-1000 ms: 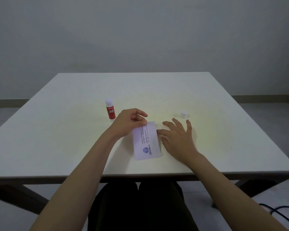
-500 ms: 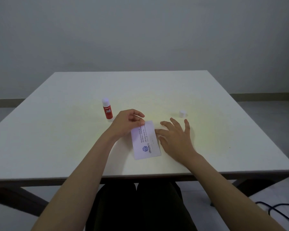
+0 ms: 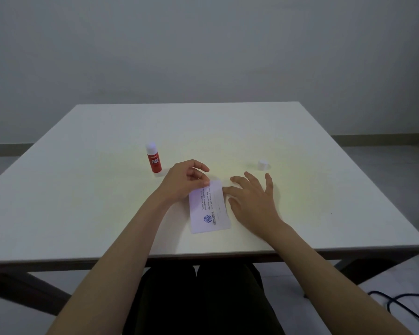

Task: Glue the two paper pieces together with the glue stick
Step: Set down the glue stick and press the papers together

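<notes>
A white printed paper (image 3: 209, 209) with a blue logo lies on the white table (image 3: 82, 201) near its front edge. My left hand (image 3: 183, 180) pinches the paper's far left corner between thumb and fingers. My right hand (image 3: 253, 199) lies flat with spread fingers on the table, its fingertips touching the paper's right edge. I cannot tell whether a second piece lies under the paper. The red glue stick (image 3: 153, 159) stands upright and uncapped to the left of my left hand. Its white cap (image 3: 262, 164) sits apart, beyond my right hand.
A dark cable (image 3: 402, 308) lies on the floor at the lower right. My dark-clothed legs (image 3: 201, 301) are under the table's front edge. A plain wall stands behind the table.
Both hands and the paper keep nearly the same pose. The view shifts slightly, so everything sits a little higher in frame.
</notes>
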Demonstrator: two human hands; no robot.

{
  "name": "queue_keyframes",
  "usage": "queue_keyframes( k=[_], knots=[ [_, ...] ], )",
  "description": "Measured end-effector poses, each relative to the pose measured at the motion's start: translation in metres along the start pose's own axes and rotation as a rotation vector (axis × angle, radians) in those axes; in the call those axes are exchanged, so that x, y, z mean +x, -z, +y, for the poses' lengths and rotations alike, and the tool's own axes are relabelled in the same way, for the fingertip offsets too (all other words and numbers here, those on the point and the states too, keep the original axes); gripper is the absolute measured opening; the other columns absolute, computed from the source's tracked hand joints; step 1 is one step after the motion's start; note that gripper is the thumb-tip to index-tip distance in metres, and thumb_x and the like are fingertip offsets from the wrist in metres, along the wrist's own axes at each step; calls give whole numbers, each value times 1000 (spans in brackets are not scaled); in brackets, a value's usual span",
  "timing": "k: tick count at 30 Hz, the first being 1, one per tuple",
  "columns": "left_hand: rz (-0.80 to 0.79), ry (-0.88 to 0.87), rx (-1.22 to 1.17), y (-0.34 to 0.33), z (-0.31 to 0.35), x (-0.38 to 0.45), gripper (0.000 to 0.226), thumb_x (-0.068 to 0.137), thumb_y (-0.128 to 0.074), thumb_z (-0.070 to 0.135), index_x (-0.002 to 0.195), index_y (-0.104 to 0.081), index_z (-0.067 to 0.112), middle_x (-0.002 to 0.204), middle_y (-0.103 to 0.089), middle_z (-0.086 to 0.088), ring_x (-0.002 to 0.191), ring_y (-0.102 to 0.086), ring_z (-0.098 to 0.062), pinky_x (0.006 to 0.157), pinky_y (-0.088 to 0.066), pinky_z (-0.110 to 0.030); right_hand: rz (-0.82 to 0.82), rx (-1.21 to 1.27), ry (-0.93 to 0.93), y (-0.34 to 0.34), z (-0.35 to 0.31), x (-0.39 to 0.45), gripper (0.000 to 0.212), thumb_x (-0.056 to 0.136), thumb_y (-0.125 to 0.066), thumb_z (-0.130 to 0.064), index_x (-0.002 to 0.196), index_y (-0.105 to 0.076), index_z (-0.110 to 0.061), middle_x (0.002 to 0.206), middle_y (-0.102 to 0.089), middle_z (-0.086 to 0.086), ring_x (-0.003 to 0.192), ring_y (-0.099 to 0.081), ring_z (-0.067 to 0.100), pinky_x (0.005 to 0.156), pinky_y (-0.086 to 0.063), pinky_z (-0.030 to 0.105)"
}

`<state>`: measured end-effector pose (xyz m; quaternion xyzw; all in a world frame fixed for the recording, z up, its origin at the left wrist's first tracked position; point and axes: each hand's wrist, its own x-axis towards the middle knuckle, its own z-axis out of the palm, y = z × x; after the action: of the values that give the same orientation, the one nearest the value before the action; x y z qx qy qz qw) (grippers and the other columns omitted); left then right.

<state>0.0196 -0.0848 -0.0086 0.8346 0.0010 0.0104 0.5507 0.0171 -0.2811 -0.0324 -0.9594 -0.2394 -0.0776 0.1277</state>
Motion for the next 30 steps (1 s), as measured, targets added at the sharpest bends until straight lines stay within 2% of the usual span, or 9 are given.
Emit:
queue_keyframes(
  k=[6,10,13,16,19,25,28,30],
  knots=[
    [25,-9,6,-1,-1,-1,26,77,-71,4,88,-61,24,74,-71,4,66,-65,-4,70,-52,-17,28,103,-32,1,-1,0,35,89,-47,-16,123,-49,-25,132,-52,-9,139,-29,17,114,6,49],
    [28,-16,23,-1,-1,-1,27,77,-71,4,87,-60,26,74,-71,4,66,-65,-6,70,-53,-18,53,126,-21,5,-3,0,41,86,-50,-13,124,-45,-26,123,-56,-8,131,-40,15,114,3,49],
    [33,-26,39,-2,-1,-1,27,77,-70,2,87,-60,25,74,-70,4,67,-65,-7,71,-53,-19,54,141,10,6,-5,-1,45,86,-50,-10,125,-45,-32,129,-53,-11,128,-42,13,114,4,51],
    [38,-33,47,-4,-2,-1,27,75,-70,1,91,-60,21,74,-70,2,66,-64,-8,72,-52,-21,24,91,37,5,-4,-3,39,91,-45,-14,122,-52,-37,137,-49,-10,132,-38,12,114,5,52],
    [57,-51,118,-6,-4,-2,28,74,-71,1,93,-61,19,73,-68,4,65,-61,-5,68,-48,-15,8,69,36,5,-3,-3,36,94,-42,-19,121,-56,-39,141,-47,-9,135,-34,10,114,7,50],
    [104,-136,320,5,-6,-13,24,79,-70,11,101,-67,20,97,-68,6,89,-58,-2,69,-36,0,2,83,38,5,-2,-2,36,94,-44,-19,121,-57,-39,140,-47,-8,134,-35,10,114,5,50],
    [67,-120,400,23,-6,-28,21,82,-69,22,103,-68,21,107,-66,6,98,-57,-6,75,-35,1,-12,103,28,6,-2,-2,36,94,-44,-20,122,-56,-39,140,-47,-10,134,-35,8,115,2,48],
    [55,-101,464,32,-7,-42,31,82,-68,29,112,-66,22,113,-62,10,103,-53,-3,81,-33,-2,-4,131,26,6,-2,-3,39,93,-44,-18,124,-53,-39,138,-47,-11,133,-35,8,115,0,48]
  ],
)
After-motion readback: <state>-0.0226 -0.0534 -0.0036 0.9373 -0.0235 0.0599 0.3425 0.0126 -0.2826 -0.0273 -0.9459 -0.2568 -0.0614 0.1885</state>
